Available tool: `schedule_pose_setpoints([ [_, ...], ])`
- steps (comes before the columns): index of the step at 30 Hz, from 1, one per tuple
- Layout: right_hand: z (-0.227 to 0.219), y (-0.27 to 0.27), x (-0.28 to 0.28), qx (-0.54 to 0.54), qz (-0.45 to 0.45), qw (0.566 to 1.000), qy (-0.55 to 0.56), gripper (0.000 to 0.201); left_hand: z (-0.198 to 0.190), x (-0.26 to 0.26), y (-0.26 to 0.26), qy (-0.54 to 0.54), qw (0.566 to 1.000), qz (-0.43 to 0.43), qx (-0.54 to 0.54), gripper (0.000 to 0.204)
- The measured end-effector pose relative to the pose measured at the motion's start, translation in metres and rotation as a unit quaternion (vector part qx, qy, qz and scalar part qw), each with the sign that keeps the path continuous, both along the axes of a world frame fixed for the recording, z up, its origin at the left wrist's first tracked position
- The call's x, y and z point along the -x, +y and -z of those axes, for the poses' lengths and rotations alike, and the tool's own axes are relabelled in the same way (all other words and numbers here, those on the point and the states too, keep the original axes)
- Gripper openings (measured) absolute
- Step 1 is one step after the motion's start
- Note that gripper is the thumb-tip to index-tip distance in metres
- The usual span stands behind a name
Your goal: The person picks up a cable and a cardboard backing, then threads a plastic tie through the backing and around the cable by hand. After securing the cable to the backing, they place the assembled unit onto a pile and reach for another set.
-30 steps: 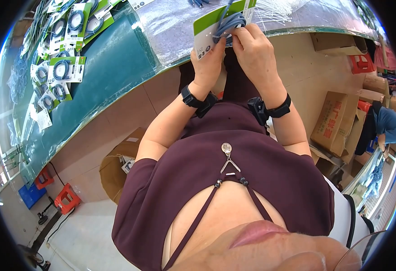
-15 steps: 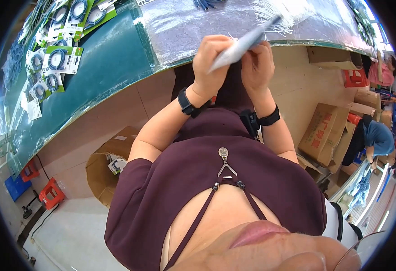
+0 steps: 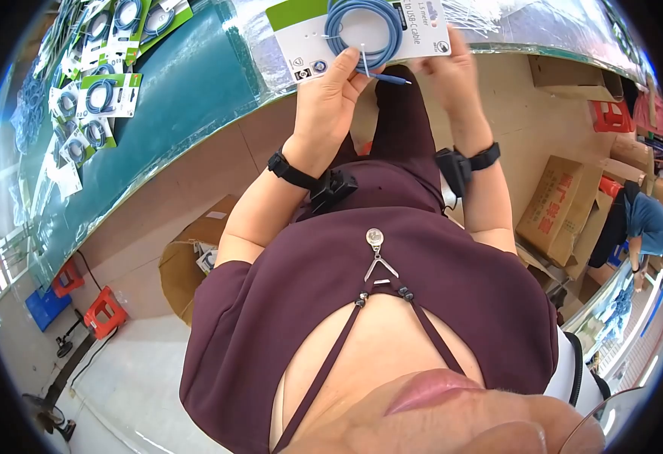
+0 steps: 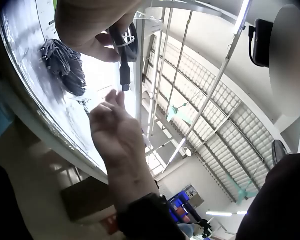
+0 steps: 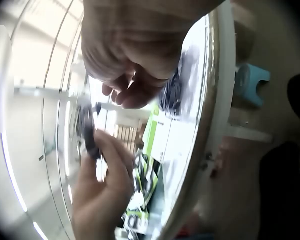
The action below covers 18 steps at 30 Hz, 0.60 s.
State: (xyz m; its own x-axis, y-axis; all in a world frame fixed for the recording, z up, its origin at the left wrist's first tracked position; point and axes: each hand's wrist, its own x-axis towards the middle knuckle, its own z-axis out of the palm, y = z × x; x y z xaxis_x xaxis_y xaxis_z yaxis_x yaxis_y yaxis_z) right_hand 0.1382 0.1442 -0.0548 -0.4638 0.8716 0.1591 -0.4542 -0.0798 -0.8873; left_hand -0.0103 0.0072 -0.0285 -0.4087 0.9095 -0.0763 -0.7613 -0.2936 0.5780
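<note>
A coiled blue cable (image 3: pixel 397 34) lies against a white and green printed card (image 3: pixel 430 41) at the top of the head view. The left hand (image 3: pixel 322 113) pinches card and coil at the lower edge, its thumb on the cable beside a white tie (image 3: pixel 363 60). One cable plug (image 3: pixel 395 79) sticks out below the card. At the card's right end is the right hand (image 3: pixel 456 83), blurred, with bent fingers; whether it touches the card is unclear. In the left wrist view a dark plug (image 4: pixel 124 75) points toward the right hand (image 4: pixel 117 132).
Many carded cables (image 3: pixel 100 94) are spread over the green table top (image 3: pixel 187 83) at the left. White ties (image 3: pixel 471 19) lie on the table behind the card. Cardboard boxes (image 3: pixel 554 200) and red stools (image 3: pixel 104 312) stand on the floor. Another person (image 3: pixel 644 223) is at the far right.
The card has swung from edge-on to face the head camera, with its coil in front. The left hand has moved slightly left and down, and the right hand has shifted to the card's right end.
</note>
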Motion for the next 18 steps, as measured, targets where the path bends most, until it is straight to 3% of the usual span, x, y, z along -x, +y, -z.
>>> schedule_pose_setpoints([
  [2, 0.010, -0.021, 0.012, -0.002, -0.135, 0.968, -0.213, 0.022, 0.000, -0.004, 0.000, -0.004, 1.000, 0.018, 0.002, 0.026],
  [3, 0.013, -0.020, 0.012, 0.001, -0.132, 0.968, -0.212, 0.022, -0.001, -0.005, -0.001, 0.004, 1.000, 0.023, 0.004, 0.025],
  [6, 0.022, -0.009, 0.021, -0.241, -0.086, 0.945, -0.203, 0.028, -0.006, -0.007, -0.006, 0.027, 0.999, 0.033, 0.008, 0.025],
  [11, 0.022, -0.011, 0.021, -0.235, -0.063, 0.945, -0.219, 0.034, -0.009, -0.014, -0.007, 0.034, 0.999, 0.033, 0.016, 0.023],
  [15, 0.031, -0.019, 0.028, -0.165, -0.046, 0.971, -0.166, 0.033, -0.006, -0.012, -0.007, 0.025, 0.999, 0.036, 0.030, 0.024],
  [18, 0.036, -0.025, 0.040, -0.008, 0.051, 0.999, -0.009, 0.025, -0.007, -0.007, -0.005, 0.021, 0.999, 0.028, 0.024, 0.025],
])
